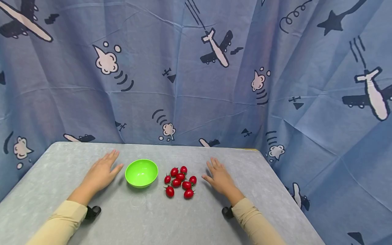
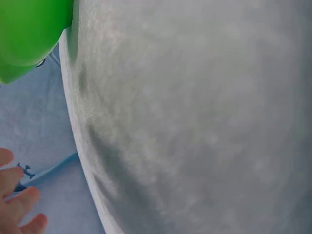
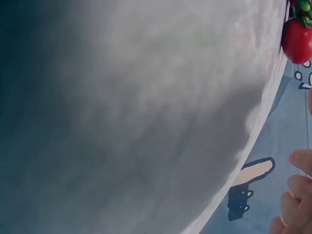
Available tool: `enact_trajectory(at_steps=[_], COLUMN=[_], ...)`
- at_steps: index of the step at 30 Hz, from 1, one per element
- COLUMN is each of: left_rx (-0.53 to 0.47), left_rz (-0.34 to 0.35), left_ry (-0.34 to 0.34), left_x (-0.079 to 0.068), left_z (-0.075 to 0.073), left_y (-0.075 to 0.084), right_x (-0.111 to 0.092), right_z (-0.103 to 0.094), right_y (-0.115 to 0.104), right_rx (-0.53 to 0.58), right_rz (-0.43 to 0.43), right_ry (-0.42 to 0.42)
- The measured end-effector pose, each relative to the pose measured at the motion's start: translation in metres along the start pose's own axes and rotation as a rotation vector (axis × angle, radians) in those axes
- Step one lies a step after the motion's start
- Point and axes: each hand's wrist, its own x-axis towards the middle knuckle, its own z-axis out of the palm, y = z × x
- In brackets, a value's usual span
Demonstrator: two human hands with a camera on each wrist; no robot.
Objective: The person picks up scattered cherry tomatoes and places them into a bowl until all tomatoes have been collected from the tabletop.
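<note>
A bright green bowl point(image 1: 141, 174) stands upright on the table, its inside bare. Just right of it lie several small red tomatoes point(image 1: 176, 182) in a loose cluster, some with green stems. My left hand point(image 1: 100, 173) is to the left of the bowl, fingers extended and thumb pointing toward the rim, holding nothing. On the far side of the tomatoes, my right hand point(image 1: 219, 176) has its fingers extended and holds nothing either. The left wrist view shows the bowl's side point(image 2: 31, 34) and some fingertips; the right wrist view catches a tomato point(image 3: 297, 41) at its edge.
A pale grey cloth covers the table point(image 1: 147, 221). Behind and to the right hangs a blue curtain point(image 1: 183, 78) printed with planes and clouds. Dark wrist-worn devices point(image 1: 93, 212) sit at both beige sleeves point(image 1: 61, 221).
</note>
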Motion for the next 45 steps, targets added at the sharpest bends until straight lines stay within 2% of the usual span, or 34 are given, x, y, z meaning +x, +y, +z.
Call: enact_trajectory(at_steps=[14,23,30,36,45], left_rx=[-0.223,-0.29,-0.352,-0.48,-0.66], left_rz=[-0.058,-0.136,-0.2,-0.272,-0.299], left_ry=[-0.005,-0.05,-0.082,-0.128,-0.112], left_x=[0.0,-0.003,-0.003,-0.004,-0.005], left_z=[0.007,0.012,0.014,0.016,0.024], left_y=[0.011,0.016,0.022,0.023,0.022], right_x=[0.003,0.001,0.0,0.0,0.0], right_z=[0.0,0.002,0.003,0.005,0.007], right_y=[-0.014,-0.022,-0.025,-0.029,-0.033], right_rx=[0.179,0.309,0.416,0.471,0.603], right_rz=[0.009,0.009,0.044,0.049,0.098], right_ry=[-0.034,-0.051,-0.045,-0.063,-0.01])
